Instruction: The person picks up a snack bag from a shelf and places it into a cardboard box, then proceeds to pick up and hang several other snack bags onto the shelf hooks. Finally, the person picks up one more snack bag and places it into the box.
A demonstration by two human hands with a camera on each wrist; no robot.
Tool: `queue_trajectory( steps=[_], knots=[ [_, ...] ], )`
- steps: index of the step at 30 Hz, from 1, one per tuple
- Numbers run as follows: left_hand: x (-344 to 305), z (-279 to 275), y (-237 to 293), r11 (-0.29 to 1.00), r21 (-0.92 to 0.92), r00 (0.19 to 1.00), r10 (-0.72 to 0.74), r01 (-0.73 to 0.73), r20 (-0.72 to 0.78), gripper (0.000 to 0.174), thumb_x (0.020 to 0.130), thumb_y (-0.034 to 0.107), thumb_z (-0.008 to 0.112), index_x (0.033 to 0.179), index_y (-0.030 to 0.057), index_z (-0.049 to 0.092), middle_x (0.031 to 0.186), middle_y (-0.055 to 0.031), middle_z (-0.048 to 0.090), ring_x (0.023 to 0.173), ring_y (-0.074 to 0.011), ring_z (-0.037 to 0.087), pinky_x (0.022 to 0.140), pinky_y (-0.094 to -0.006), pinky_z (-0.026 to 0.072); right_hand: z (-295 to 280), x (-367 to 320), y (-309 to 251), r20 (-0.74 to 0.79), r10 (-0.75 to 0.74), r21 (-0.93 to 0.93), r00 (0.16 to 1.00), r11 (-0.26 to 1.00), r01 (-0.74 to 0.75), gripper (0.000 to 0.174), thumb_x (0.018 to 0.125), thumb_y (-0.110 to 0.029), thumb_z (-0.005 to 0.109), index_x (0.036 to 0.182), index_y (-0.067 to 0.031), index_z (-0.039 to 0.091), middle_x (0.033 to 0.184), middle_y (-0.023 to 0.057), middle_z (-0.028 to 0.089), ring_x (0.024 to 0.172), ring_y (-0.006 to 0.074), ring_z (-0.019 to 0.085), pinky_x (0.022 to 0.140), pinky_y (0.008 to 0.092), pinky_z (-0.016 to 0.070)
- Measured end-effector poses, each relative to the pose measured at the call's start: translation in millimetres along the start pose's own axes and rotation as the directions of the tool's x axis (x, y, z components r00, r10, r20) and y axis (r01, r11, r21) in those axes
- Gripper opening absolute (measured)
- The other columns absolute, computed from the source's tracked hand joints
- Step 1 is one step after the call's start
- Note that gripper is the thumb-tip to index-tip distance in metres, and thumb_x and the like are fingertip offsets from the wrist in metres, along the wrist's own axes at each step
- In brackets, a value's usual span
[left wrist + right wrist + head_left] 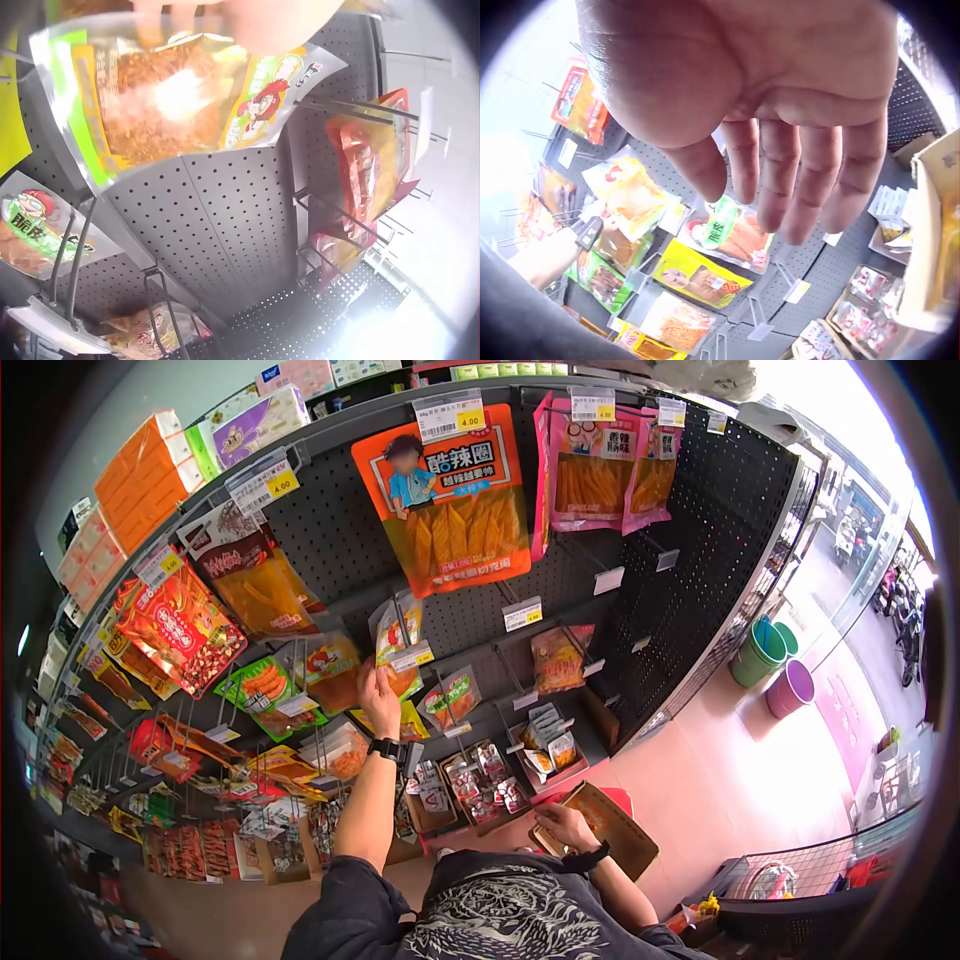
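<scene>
In the head view my left hand (380,702) holds the lower edge of a clear snack packet (398,622) at a hook on the pegboard rack. The left wrist view shows the fingers (255,19) over this packet (165,101), which has green and yellow edging and shredded brown food inside. My right hand (566,826) hangs low beside an open cardboard box (632,846). In the right wrist view its fingers (780,161) are loosely extended with nothing between them, and the box (930,247) stands to their right.
Snack packets hang on hooks around the left hand, including a large orange packet (445,500) above and a green one (268,695) to the left. Small cartons of sachets (485,785) line the bottom shelf. Green (760,655) and purple (790,690) buckets stand on the floor at right.
</scene>
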State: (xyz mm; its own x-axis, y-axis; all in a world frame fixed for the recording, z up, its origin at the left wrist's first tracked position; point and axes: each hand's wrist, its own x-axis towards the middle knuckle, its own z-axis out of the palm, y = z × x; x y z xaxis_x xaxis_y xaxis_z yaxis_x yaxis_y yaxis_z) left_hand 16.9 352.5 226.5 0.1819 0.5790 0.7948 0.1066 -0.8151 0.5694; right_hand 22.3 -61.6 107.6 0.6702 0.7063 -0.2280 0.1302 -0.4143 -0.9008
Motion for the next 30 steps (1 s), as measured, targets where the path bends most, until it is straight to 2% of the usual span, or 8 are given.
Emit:
queue_trajectory(
  steps=[2, 4, 9, 15, 21, 25, 28, 30],
  knots=[
    [1, -12, 18, 0.999, -0.01, 0.997, 0.041, -0.041, -0.067, 0.029, 0.096, 0.022, 0.049, 0.103, -0.0037, 0.059, 0.089, -0.0137, 0.065, 0.075, -0.0184, 0.057, 0.071, -0.0294, 0.0445, 1, 1, -11, 0.014, -0.078, 0.026, 0.997, 0.997, 0.077, 0.032, 0.086, -0.025, 0.061, 0.11, -0.0042, 0.061, 0.094, 0.0129, 0.067, 0.088, 0.0224, 0.066, 0.078, 0.0314, 0.051],
    [-3, -28, 35, 0.941, -0.042, 0.929, -0.323, 0.335, 0.181, 0.029, 0.096, 0.023, 0.05, 0.101, -0.0039, 0.06, 0.086, -0.0128, 0.064, 0.075, -0.0168, 0.056, 0.07, -0.0291, 0.0435, -3, -2, -29, 0.038, -0.06, 0.005, 0.997, 0.998, 0.06, 0.032, 0.087, -0.023, 0.061, 0.111, -0.0022, 0.06, 0.096, 0.0114, 0.067, 0.09, 0.0201, 0.066, 0.079, 0.0298, 0.0507],
    [1, -64, 54, 0.896, -0.105, 0.881, -0.392, 0.431, 0.267, 0.031, 0.096, 0.025, 0.051, 0.092, -0.005, 0.059, 0.066, -0.0041, 0.051, 0.06, -0.0118, 0.042, 0.057, -0.0295, 0.0356, 0, -9, -39, 0.089, -0.024, 0.02, 0.996, 1.0, 0.022, 0.029, 0.088, -0.02, 0.06, 0.112, -0.0032, 0.06, 0.096, 0.0092, 0.068, 0.088, 0.0179, 0.066, 0.078, 0.0284, 0.0507],
    [1, -100, 73, 0.622, -0.356, 0.716, -0.601, 0.698, 0.355, 0.022, 0.092, 0.02, 0.057, 0.096, -0.0011, 0.063, 0.086, 0.0019, 0.058, 0.079, -0.0065, 0.047, 0.072, -0.024, 0.0383, -1, -11, -51, 0.07, -0.205, -0.051, 0.976, 0.977, 0.208, 0.029, 0.087, -0.022, 0.059, 0.112, -0.0074, 0.061, 0.094, 0.0098, 0.068, 0.085, 0.0238, 0.066, 0.077, 0.0317, 0.0506],
    [-16, -123, 90, 0.682, -0.305, 0.727, -0.498, 0.665, 0.472, 0.031, 0.096, 0.021, 0.05, 0.105, -0.0072, 0.057, 0.102, -0.0082, 0.06, 0.087, -0.0144, 0.053, 0.079, -0.0295, 0.0439, 1, -16, -40, 0.085, -0.172, 0.032, 0.981, 0.985, 0.17, 0.03, 0.086, -0.021, 0.059, 0.112, -0.0065, 0.061, 0.098, 0.0132, 0.067, 0.088, 0.0277, 0.065, 0.078, 0.035, 0.0506],
    [-54, -130, 93, 0.877, -0.054, 0.746, -0.372, 0.477, 0.552, 0.027, 0.097, 0.021, 0.047, 0.089, -0.0037, 0.055, 0.081, -0.0039, 0.055, 0.072, -0.0127, 0.047, 0.066, -0.0285, 0.0397, 3, -25, -36, 0.089, -0.19, 0.091, 0.978, 0.979, 0.182, 0.041, 0.085, -0.023, 0.062, 0.118, 0.0006, 0.055, 0.1, 0.0162, 0.066, 0.093, 0.0261, 0.065, 0.081, 0.0344, 0.0511],
    [-103, -123, 109, 0.97, 0.031, 0.615, -0.176, 0.24, 0.768, 0.024, 0.097, 0.018, 0.045, 0.087, -0.0021, 0.055, 0.075, -0.0007, 0.054, 0.069, -0.0108, 0.044, 0.065, -0.0268, 0.0381, 6, -31, -24, 0.076, -0.102, 0.111, 0.992, 0.989, 0.093, 0.053, 0.084, -0.025, 0.064, 0.127, 0.0009, 0.046, 0.108, 0.0172, 0.064, 0.101, 0.0277, 0.062, 0.085, 0.0348, 0.0497],
    [-148, -114, 120, 0.879, -0.129, 0.502, -0.137, 0.458, 0.854, 0.02, 0.096, 0.016, 0.049, 0.092, -0.0014, 0.059, 0.08, -0.0033, 0.06, 0.073, -0.0105, 0.051, 0.069, -0.0236, 0.0406, -8, -39, -31, 0.051, -0.035, 0.169, 0.998, 0.985, 0.026, 0.057, 0.085, -0.023, 0.064, 0.132, -0.0015, 0.041, 0.112, 0.0172, 0.062, 0.103, 0.0275, 0.061, 0.087, 0.0335, 0.0488]
  ],
)
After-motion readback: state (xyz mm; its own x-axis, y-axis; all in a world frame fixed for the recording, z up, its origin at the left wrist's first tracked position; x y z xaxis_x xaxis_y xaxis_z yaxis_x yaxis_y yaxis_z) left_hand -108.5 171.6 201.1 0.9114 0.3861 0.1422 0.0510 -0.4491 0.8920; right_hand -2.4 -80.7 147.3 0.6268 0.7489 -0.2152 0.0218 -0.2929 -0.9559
